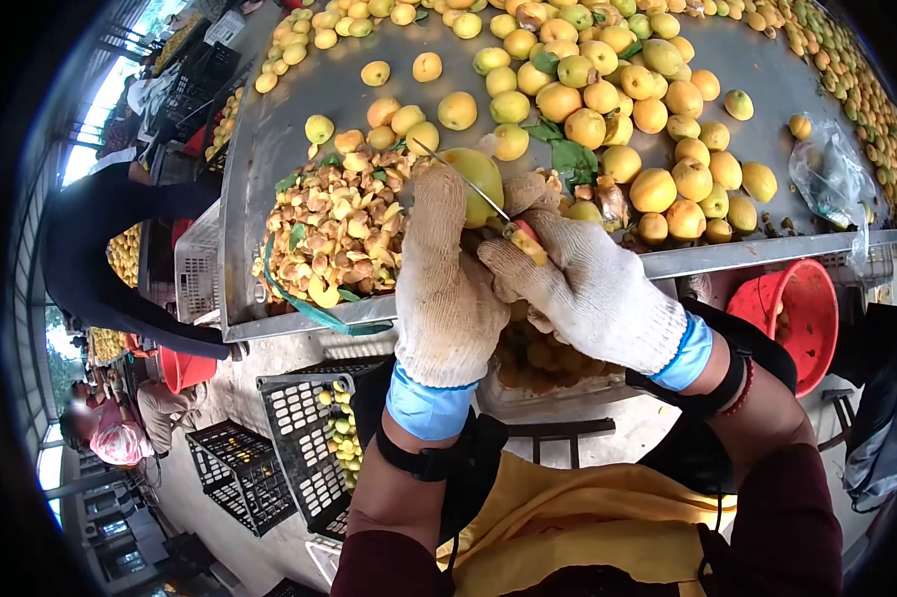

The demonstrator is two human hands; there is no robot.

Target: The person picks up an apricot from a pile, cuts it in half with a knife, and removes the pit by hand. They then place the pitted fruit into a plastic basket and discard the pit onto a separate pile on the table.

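My left hand (446, 274), in a white knit glove with a blue cuff, holds a yellow-green fruit (473, 187) above the table's near edge. A small knife (516, 231) with a red and yellow handle is gripped in my right hand (593, 284), gloved the same way. Its thin blade lies slanted across the front of the fruit. Left of my hands, a heap of cut fruit pieces (334, 224) rests on the metal table (329, 99). Many whole yellow fruits (657, 189) lie beyond and to the right, with some green leaves (573, 157) among them.
A clear plastic bag (831, 179) lies at the table's right. Below stand a red bucket (811, 333), black crates (314, 438) and, under my hands, a tub of fruit. Another person in dark clothes (110, 249) bends at the left; a seated person (120, 438) is farther back.
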